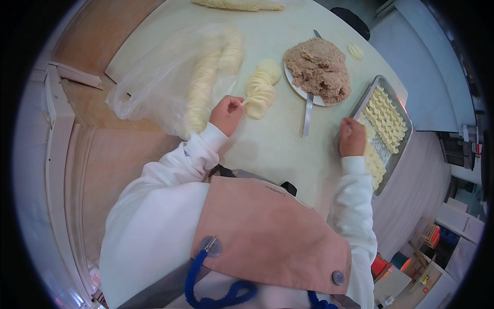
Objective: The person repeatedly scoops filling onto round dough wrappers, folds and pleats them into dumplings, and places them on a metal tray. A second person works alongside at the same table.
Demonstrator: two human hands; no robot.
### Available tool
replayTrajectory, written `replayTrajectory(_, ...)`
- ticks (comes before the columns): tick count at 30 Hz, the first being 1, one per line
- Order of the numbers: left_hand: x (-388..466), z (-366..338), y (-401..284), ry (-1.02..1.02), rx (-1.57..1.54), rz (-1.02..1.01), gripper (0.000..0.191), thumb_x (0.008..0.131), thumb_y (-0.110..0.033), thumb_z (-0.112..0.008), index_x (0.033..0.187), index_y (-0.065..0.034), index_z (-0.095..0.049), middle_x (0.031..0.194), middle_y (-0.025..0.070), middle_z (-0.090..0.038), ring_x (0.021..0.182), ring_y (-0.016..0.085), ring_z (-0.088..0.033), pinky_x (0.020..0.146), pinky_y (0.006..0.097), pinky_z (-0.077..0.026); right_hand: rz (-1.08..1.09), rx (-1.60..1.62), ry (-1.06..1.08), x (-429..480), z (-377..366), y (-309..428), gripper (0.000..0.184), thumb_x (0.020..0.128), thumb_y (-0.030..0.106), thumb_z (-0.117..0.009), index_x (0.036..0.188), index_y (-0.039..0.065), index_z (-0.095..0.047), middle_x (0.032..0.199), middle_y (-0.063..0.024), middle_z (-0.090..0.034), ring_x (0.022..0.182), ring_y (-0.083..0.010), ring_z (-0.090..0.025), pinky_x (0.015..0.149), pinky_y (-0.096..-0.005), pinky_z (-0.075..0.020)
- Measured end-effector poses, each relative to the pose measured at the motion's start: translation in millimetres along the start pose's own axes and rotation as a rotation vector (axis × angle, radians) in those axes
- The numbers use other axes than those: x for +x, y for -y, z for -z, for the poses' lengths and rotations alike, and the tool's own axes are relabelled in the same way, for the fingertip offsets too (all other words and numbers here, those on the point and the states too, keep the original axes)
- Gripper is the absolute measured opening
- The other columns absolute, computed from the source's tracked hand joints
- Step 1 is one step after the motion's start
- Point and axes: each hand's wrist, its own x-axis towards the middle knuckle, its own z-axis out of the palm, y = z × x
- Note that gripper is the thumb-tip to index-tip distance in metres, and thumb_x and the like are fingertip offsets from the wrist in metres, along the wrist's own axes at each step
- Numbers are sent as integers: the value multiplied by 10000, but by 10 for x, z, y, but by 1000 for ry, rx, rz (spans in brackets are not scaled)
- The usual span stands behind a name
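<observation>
My left hand (pixel 227 115) pinches the edge of a dough wrapper at a stack of round dough wrappers (pixel 259 92) lying on the table. Just left of that hand, long rolls of stacked wrappers (pixel 202 83) lie in a clear plastic bag (pixel 154 92). My right hand (pixel 352 137) is curled at the near left rim of a metal tray (pixel 408 116); whether it holds anything cannot be told. Rows of folded dumplings (pixel 386 117) fill parts of the tray. Between my hands, farther off, a white plate (pixel 295 85) bears a mound of minced filling (pixel 318 69), with a flat metal spatula (pixel 308 116) sticking out towards me.
Another long roll of wrappers (pixel 239 4) lies at the table's far edge. A few loose wrappers (pixel 355 51) lie beyond the plate, near the rounded edge of the pale table (pixel 281 154). A black round seat (pixel 350 23) stands past the table.
</observation>
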Motion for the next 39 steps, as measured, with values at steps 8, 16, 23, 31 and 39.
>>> replayTrajectory(8, 102, -119, -246, 207, -1107, 498, 287, 963, -182, -508, 1177, 8, -505, 1196, 150, -578, 1123, 266, -577, 952, 419, -500, -49, 161, 223, -114, -665, 794, 430, 898, 79, -479, 1321, 123, -416, 1117, -234, -509, 918, -439, -573, 788, -492, -485)
replayTrajectory(16, 172, -492, -248, 272, -1220, 528, 306, 1000, -206, -466, 1206, 18, -500, 1223, 168, -578, 1122, 269, -588, 957, 400, -500, -143, -33, 145, -86, -325, 670, 348, 951, 157, -473, 1291, 229, -472, 982, -156, -565, 816, -379, -604, 692, -478, -496)
replayTrajectory(23, 316, -1002, -304, 332, -1026, 588, 319, 1020, -214, -400, 1198, 45, -456, 1199, 195, -579, 1116, 309, -586, 950, 433, -499, -64, -138, 239, 144, -328, 781, 352, 938, 167, -498, 1275, 261, -537, 893, -125, -577, 765, -354, -607, 650, -460, -500)
replayTrajectory(31, 814, -1533, 30, 60, -1059, 833, 323, 1026, -192, -352, 1233, 42, -433, 1265, 206, -525, 1148, 343, -554, 980, 452, -475, -103, -3, 206, 34, -338, 629, 338, 927, 158, -514, 1244, 254, -586, 866, -149, -588, 770, -349, -605, 683, -450, -499)
replayTrajectory(39, 963, -1633, 111, 115, -908, 539, 333, 1027, -163, -323, 1261, 57, -411, 1251, 195, -520, 1151, 320, -537, 975, 457, -467, -88, 135, 285, -208, -404, 808, 355, 937, 132, -497, 1268, 233, -576, 864, -161, -584, 786, -348, -595, 720, -429, -493)
